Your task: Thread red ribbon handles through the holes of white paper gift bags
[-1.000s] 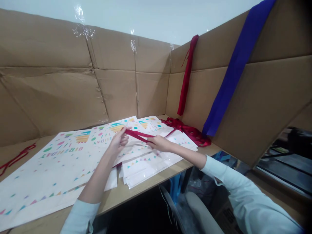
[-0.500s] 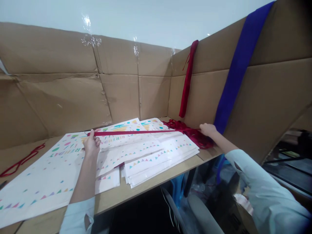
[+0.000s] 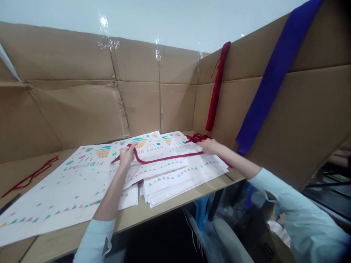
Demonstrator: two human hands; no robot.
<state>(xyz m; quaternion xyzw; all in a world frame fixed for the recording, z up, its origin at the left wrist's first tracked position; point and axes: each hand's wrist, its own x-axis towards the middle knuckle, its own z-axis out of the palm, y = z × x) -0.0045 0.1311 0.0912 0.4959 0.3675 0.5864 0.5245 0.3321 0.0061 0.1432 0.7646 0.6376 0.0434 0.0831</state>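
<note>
A dark red ribbon [image 3: 167,157] runs slack between my two hands, above printed white birthday sheets [image 3: 90,179]. My left hand [image 3: 127,155] is closed on one end, and a short pointed tail sticks out to its left. My right hand [image 3: 208,146] is closed on the ribbon farther right, next to a heap of red ribbon [image 3: 196,137] that it partly hides. Beneath the ribbon, more of the white sheets lie overlapped in a stack [image 3: 170,182].
Cardboard walls [image 3: 139,98] enclose the back and right of the table [image 3: 164,214]. A red strip [image 3: 216,95] and a wide blue strip [image 3: 276,73] hang over the right wall. A looped red ribbon [image 3: 33,174] lies at the far left.
My hands have come closer together, the left moving right and the right moving left. The ribbon, taut before, now sags in a curve. The view has shifted slightly.
</note>
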